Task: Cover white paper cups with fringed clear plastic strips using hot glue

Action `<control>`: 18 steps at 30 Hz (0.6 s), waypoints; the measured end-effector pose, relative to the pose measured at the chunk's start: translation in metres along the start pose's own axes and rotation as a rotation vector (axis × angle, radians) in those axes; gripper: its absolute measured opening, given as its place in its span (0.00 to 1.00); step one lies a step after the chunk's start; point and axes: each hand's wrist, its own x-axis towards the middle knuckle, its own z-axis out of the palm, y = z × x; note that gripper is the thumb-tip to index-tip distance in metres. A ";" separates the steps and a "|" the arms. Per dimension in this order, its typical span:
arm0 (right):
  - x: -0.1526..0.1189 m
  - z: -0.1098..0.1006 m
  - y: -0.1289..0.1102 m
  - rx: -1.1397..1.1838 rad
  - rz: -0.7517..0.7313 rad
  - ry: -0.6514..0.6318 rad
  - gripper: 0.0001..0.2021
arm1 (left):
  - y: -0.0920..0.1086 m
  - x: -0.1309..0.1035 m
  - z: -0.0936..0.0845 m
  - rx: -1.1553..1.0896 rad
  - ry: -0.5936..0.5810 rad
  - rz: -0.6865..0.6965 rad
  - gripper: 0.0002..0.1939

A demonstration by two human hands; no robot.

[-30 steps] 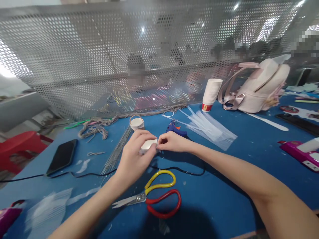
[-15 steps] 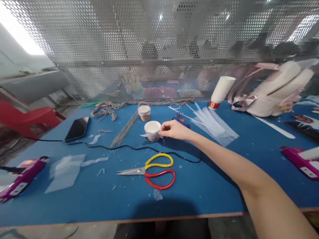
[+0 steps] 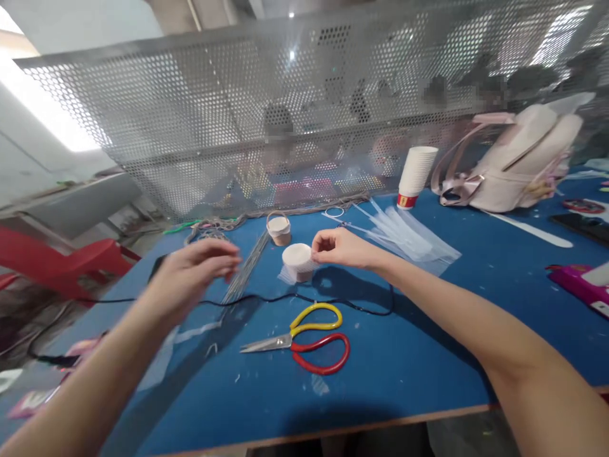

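Note:
A small white paper cup point(image 3: 299, 252) stands on the blue table, with a strip of sheer white mesh point(image 3: 286, 275) around its side and a loose end sticking out at the left. My right hand point(image 3: 339, 247) is at the cup's right side, thumb and fingertips pinched on the strip's edge. Left of the cup, apart from it, my left hand point(image 3: 200, 270) hovers slightly blurred, fingers stretched and nothing seen in them. Just behind stands a little cup with a handle point(image 3: 279, 230). Scissors point(image 3: 304, 336) with yellow and red handles lie in front.
Thin grey rods point(image 3: 245, 273) lie between my hands. A black cable point(image 3: 271, 299) crosses the table. Mesh pieces point(image 3: 413, 235), stacked paper cups point(image 3: 416, 178) and a pale backpack point(image 3: 514, 171) are at right. A perforated metal screen point(image 3: 219, 146) rises behind; my left arm partly hides a phone.
My left hand has come into view from the left and reached toward the cup. My right hand stays at the cup's side. The view has tilted and shifted.

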 end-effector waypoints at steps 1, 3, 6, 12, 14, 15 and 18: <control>-0.001 0.000 -0.001 0.021 0.008 0.012 0.03 | -0.001 0.012 0.006 -0.058 -0.031 -0.024 0.12; -0.001 0.002 -0.002 0.059 0.028 0.036 0.03 | 0.001 0.030 0.023 -0.148 -0.105 -0.046 0.11; -0.001 0.008 0.000 0.112 0.064 0.061 0.03 | 0.004 0.038 0.047 -0.137 -0.139 0.016 0.13; -0.003 0.024 0.009 0.281 0.120 0.083 0.06 | -0.005 0.024 0.062 -0.134 -0.151 0.030 0.12; -0.004 0.023 0.009 0.315 0.107 0.038 0.06 | -0.006 0.023 0.059 -0.228 -0.173 -0.037 0.09; -0.004 0.021 0.010 0.282 0.082 0.026 0.05 | -0.006 0.024 0.057 -0.294 -0.191 -0.082 0.08; -0.002 0.011 0.014 -0.044 -0.120 0.064 0.06 | -0.007 0.031 0.051 -0.553 -0.184 -0.248 0.07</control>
